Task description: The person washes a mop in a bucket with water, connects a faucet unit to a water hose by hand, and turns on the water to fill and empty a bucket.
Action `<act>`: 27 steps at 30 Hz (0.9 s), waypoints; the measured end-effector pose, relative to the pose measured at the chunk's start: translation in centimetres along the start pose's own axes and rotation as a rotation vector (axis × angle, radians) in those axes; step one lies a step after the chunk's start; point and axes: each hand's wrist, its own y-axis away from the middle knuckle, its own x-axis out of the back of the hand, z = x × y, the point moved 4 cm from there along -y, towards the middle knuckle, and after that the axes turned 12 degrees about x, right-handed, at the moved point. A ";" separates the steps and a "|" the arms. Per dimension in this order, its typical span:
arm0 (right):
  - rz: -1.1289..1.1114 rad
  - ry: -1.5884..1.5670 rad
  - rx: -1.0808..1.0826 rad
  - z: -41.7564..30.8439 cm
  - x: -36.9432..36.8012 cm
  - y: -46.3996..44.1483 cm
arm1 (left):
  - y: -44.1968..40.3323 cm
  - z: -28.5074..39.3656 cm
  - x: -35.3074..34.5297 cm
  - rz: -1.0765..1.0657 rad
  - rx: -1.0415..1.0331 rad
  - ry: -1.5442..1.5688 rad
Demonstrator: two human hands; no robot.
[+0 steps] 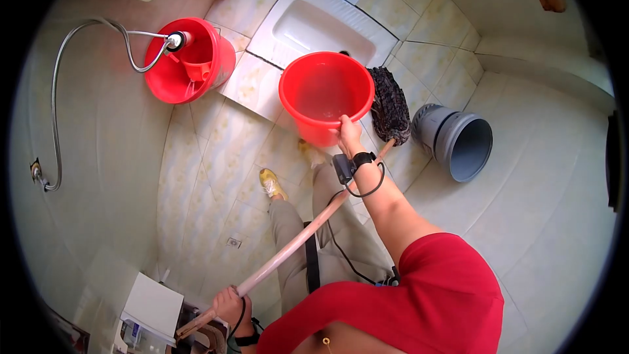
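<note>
My right hand [349,132] grips the near rim of a red bucket [318,132] with cloudy water inside. The bucket is at the near edge of the white squat toilet [275,52]. At the lower left, my left hand [229,306] is wrapped round the long mop handle [288,247], which runs diagonally up and passes under my right forearm. The dark mop head [389,106] lies on the tiles just right of the bucket.
A second red bucket [225,65] with a red scoop [196,71] and a shower hose [57,105] is at the upper left. A grey pipe-like container [438,132] lies at the right. A white cabinet [152,301] is at the lower left.
</note>
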 end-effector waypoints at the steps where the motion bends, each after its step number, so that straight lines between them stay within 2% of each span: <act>1: 0.002 0.009 0.029 -0.5 0.1 0.0 | -0.2 -0.1 0.1 -0.018 -0.005 -0.009; 4: -0.018 0.179 0.043 -2.0 1.2 -0.5 | -0.9 0.0 0.7 -0.030 -0.011 0.012; 13: 0.031 0.258 0.080 -5.2 4.1 -3.4 | -0.9 -0.1 -0.6 0.010 0.010 0.048; 27: 0.002 0.285 0.121 -7.7 -0.1 -9.6 | -1.1 0.7 -1.4 0.031 -0.008 0.008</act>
